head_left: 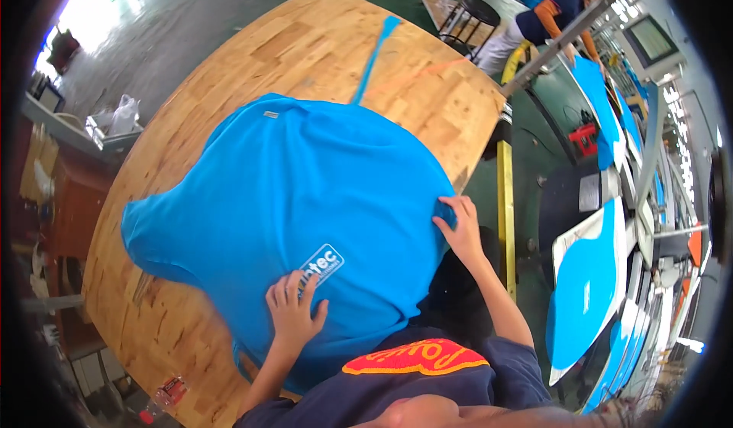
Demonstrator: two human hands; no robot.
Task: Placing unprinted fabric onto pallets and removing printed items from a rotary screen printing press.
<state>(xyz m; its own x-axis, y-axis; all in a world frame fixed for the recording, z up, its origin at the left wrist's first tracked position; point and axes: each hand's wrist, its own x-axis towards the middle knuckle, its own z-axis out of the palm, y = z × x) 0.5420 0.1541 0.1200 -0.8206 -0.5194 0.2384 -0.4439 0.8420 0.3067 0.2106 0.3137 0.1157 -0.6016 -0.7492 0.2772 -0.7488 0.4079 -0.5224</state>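
Note:
A large bright blue cloth piece (pixel 328 176) lies spread over the wooden table, with soft folds and a narrow end at the left. It bears a white printed mark and a small pale tag near its far edge. A thin blue strap (pixel 372 58) runs from that edge toward the far side of the table. My left hand (pixel 294 310) rests on the cloth, fingers spread, partly over the printed mark. At the cloth's right edge, my right hand (pixel 462 229) has thumb and fingers curled on the fabric; the underside of that grip is hidden.
The wooden table (pixel 305 38) reaches away from me. On the right, blue-and-white panels (pixel 584 290) hang on a rack beside a yellow bar (pixel 506 214). A co-worker (pixel 550 19) bends near a black stool (pixel 469 23). A plastic bottle (pixel 164 397) is at lower left.

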